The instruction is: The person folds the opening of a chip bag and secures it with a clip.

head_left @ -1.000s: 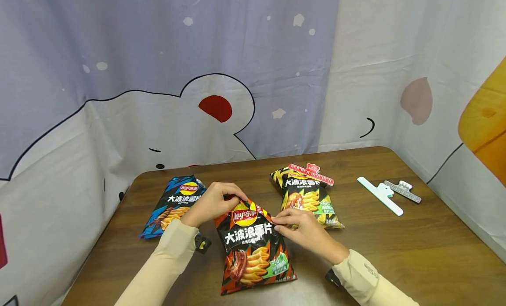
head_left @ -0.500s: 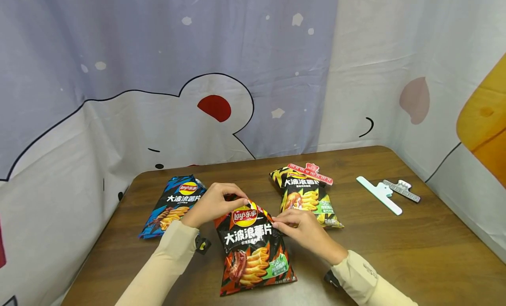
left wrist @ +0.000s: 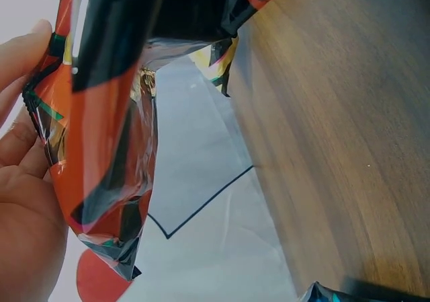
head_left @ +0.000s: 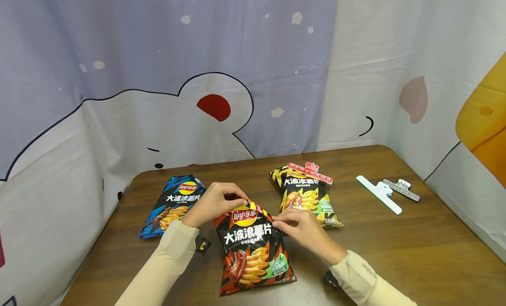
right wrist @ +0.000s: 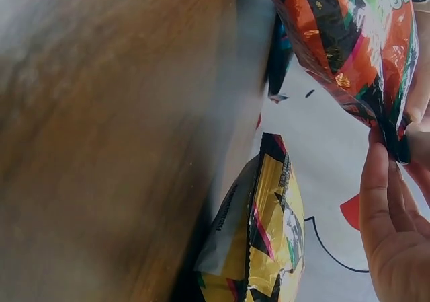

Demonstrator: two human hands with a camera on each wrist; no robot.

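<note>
A red and black chip bag [head_left: 253,253] stands tilted toward me at the front middle of the table, its top edge folded over. My left hand [head_left: 216,205] pinches the bag's upper left corner. At the upper right, my right hand [head_left: 304,229] pinches the folded edge between thumb and fingers. In the left wrist view the crumpled side of the chip bag [left wrist: 101,174] hangs beside the left fingers [left wrist: 23,56]. The right wrist view has the right fingers [right wrist: 379,187] at the gathered corner of the chip bag [right wrist: 342,53].
A blue chip bag [head_left: 170,207] lies to the left. Behind my right hand is a yellow chip bag [head_left: 302,200] with a red bag clip [head_left: 310,172] across its top. A mint-green clip [head_left: 379,194] and a grey clip [head_left: 402,190] lie at the right of the wooden table [head_left: 395,253].
Both hands keep their hold on the red and black chip bag. The bag and hands have hardly moved; the view has shifted very slightly.
</note>
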